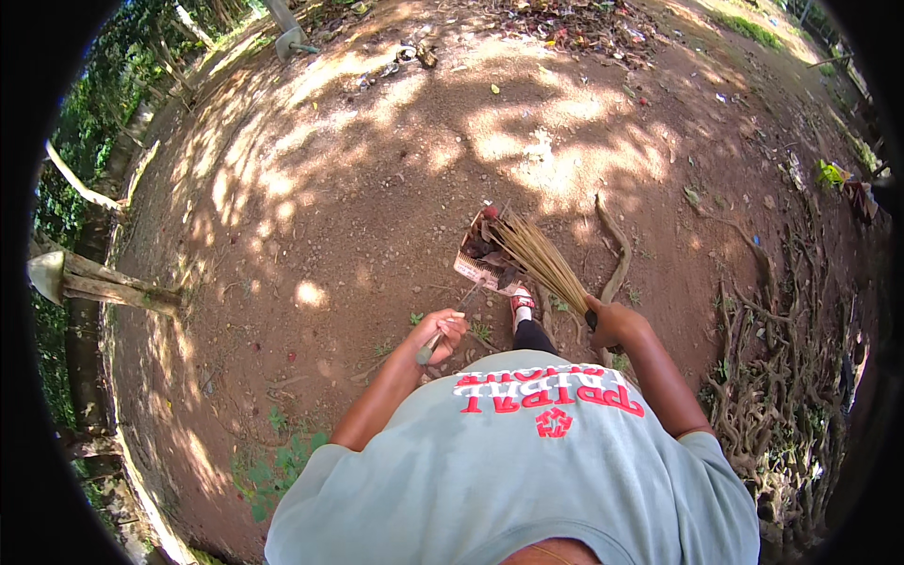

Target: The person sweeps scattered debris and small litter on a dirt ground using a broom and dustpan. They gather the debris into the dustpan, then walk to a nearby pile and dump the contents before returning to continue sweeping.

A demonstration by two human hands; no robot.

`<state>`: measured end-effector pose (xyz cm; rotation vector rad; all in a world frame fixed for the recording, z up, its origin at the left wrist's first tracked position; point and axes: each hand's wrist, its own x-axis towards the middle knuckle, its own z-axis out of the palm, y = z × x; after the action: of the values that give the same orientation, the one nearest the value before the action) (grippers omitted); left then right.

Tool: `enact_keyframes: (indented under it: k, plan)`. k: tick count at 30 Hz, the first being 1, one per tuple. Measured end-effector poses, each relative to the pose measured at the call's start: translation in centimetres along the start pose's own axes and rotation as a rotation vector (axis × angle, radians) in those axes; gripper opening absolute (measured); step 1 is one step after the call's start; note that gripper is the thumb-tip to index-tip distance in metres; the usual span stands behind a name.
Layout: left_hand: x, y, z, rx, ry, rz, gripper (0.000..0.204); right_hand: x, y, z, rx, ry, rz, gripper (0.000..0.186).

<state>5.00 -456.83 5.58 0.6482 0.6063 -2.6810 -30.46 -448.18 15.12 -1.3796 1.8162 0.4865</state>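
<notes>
My left hand [444,330] is closed round the handle of a dustpan [471,270], whose pale pan is stretched out ahead of me, low over the dirt. Dark dry leaves [483,247] and a small red piece lie in the pan. In my right hand [617,325] is a stick broom [546,259], gripped at its dark bound end. Its thin tan sticks slant forward and left, and their tips reach over the leaves at the pan's right side. Whether the tips press on the leaves is hard to tell. One foot in a red and white sandal [522,299] shows just below the pan.
Bare brown dirt [377,217] spreads all round, with patches of sun. A curved root [617,250] lies right of the broom, and tangled roots [772,405] cover the right side. Leaf litter [593,28] lies far ahead. Cut branches [113,282] and a post [284,28] stand left.
</notes>
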Motion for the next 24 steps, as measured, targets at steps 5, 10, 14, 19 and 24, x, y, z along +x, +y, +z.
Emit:
enact_keyframes:
  k: [5, 10, 14, 19, 24]
  plan:
    - [11.4, 13.6, 9.9, -0.005, 0.046, 0.012, 0.021, 14.9, 2.0, -13.3, 0.004, 0.031, -0.001, 0.093]
    - [21.7, 26.0, 21.1, 0.002, 0.005, 0.004, 0.022, 25.4, 2.3, -28.1, 0.045, 0.029, 0.004, 0.092]
    - [30.3, 36.9, 29.1, -0.004, -0.077, -0.029, 0.02, 35.5, 2.7, -40.5, 0.011, 0.042, 0.034, 0.087]
    - [42.5, 51.9, 38.1, 0.033, -0.009, -0.011, 0.021, 50.8, 4.1, -54.5, 0.067, 0.069, 0.054, 0.087]
    - [54.3, 64.9, 51.7, 0.018, -0.054, -0.119, 0.021, 63.0, 6.2, -69.2, 0.102, 0.141, 0.039, 0.088]
